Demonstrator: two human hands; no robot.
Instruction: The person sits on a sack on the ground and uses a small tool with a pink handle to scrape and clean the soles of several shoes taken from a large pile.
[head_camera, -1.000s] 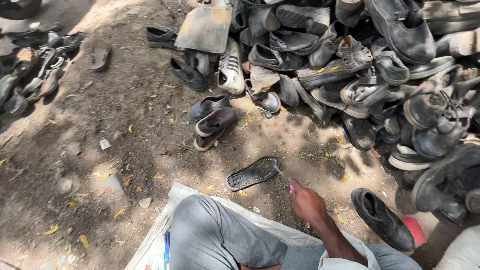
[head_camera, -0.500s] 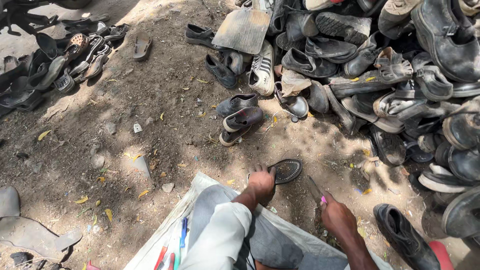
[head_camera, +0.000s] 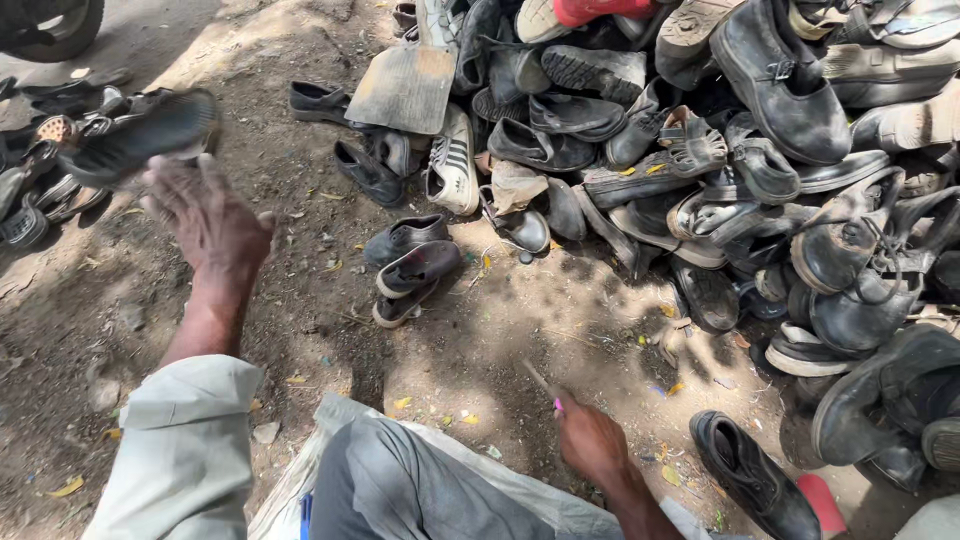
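Over bare, shade-dappled dirt ground (head_camera: 300, 330), the left hand (head_camera: 205, 220) is spread, its grip released, just below a blurred black sandal (head_camera: 135, 140). Right of it, the right hand (head_camera: 592, 445) clenches a thin tool (head_camera: 542, 385) beside the shoe heap (head_camera: 760, 170).

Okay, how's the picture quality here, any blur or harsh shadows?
Head view: the left hand and the dark sandal at its fingertips are smeared by motion blur; the shoe pile and right hand are sharp. Dappled sunlight leaves bright patches and soft shade on the dirt ground; no glare.
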